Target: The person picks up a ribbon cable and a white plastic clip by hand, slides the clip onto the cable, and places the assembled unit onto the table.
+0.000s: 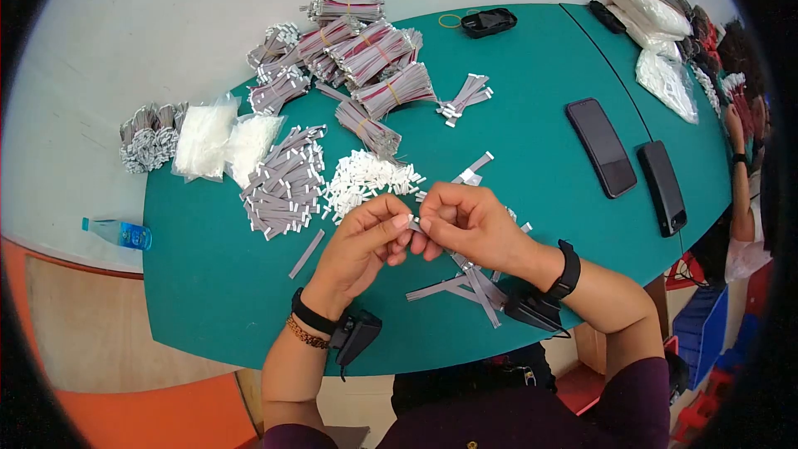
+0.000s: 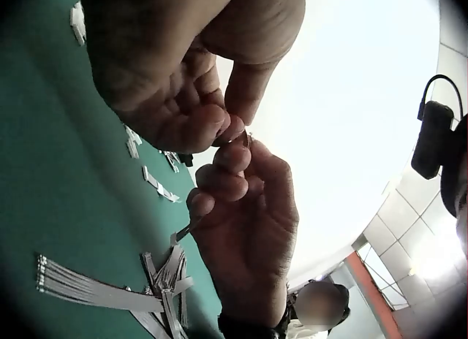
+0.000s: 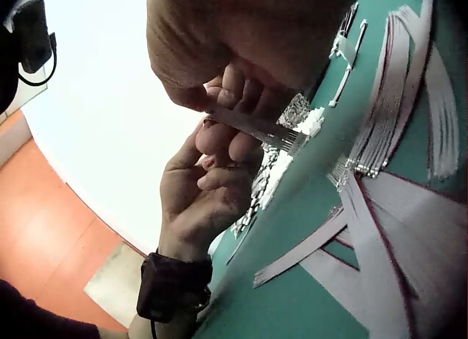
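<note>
Both hands meet over the table, fingertips together on a short grey ribbon cable (image 3: 252, 125). My left hand (image 1: 366, 237) pinches the cable between thumb and fingers, a small white end (image 1: 411, 218) showing at its thumb tip. From the other side my right hand (image 1: 465, 218) pinches the same cable with thumb and forefinger. In the right wrist view the cable's split wire ends (image 3: 292, 139) stick out past the fingers. Just beyond the hands lies a heap of small white connectors (image 1: 366, 179). Loose ribbon cables (image 1: 478, 287) lie under the right forearm.
Left of the connectors is a pile of grey cables with white ends (image 1: 287, 183). Banded cable bundles (image 1: 374, 54) are stacked at the back, beside clear bags (image 1: 204, 141) of white parts. A phone (image 1: 600, 148) and a black case (image 1: 662, 189) lie right; a bottle (image 1: 118, 233) lies left.
</note>
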Action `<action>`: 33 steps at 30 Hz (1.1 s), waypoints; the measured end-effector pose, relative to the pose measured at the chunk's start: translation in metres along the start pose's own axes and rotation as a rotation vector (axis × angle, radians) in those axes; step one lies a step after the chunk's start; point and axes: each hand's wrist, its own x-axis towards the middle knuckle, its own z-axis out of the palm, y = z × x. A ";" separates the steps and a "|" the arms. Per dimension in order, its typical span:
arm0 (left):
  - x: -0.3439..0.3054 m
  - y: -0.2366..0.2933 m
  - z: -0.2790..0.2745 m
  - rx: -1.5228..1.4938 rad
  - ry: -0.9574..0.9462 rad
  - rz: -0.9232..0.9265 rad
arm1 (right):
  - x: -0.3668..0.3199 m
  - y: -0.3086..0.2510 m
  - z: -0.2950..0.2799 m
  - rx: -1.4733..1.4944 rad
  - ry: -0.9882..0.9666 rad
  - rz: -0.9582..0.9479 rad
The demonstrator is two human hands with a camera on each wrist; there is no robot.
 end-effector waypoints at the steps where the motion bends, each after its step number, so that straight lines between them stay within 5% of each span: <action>1: 0.000 0.000 0.000 -0.008 -0.001 -0.006 | 0.000 0.000 0.000 -0.010 -0.004 -0.003; 33: 0.000 0.000 -0.002 -0.021 -0.044 -0.006 | -0.001 -0.002 -0.003 -0.047 -0.027 0.039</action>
